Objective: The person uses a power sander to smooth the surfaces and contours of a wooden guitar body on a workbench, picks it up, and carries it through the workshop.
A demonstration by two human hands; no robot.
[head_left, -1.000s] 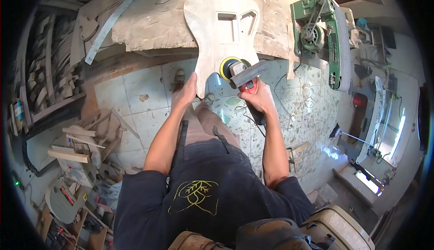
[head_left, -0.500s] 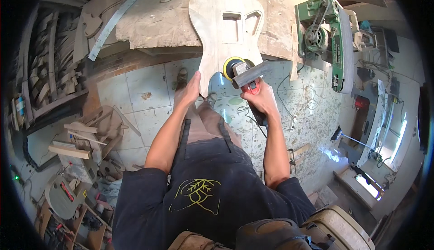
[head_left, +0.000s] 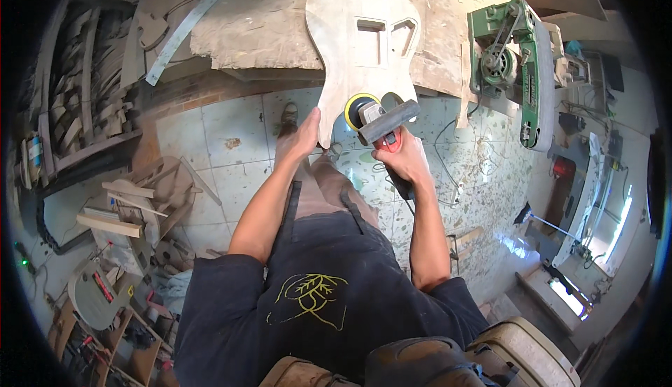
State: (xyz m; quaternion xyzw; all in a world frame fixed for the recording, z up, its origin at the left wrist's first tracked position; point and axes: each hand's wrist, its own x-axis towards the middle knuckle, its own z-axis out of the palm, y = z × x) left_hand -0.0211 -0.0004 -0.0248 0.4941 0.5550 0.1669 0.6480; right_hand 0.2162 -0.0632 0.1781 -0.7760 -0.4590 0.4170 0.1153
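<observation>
A pale wooden electric guitar body (head_left: 343, 30) with routed cavities lies on the workbench, its horned end jutting over the near edge. My left hand (head_left: 301, 135) is closed around the left horn, fingers partly hidden beneath the wood. In my right hand (head_left: 409, 157) is a red and black angle grinder (head_left: 389, 140) with a grey bar across its head. Its round, yellow-rimmed sanding pad (head_left: 355, 110) is at the wood beside the left horn; the pad's underside is hidden. The grinder's head and bar cover part of the right horn.
On the bench's right stands a green belt sander (head_left: 495, 65). The worn workbench (head_left: 245, 37) carries a long metal ruler (head_left: 189, 33) at left. A power cord (head_left: 439, 135) trails over the tiled floor (head_left: 234, 131). Wood scraps (head_left: 80, 93) fill a rack at far left.
The sanding pad has shifted left across the guitar body, closer to the left horn. Both hands keep their holds. The whole view has swung slightly, moving the bench rightward in the picture.
</observation>
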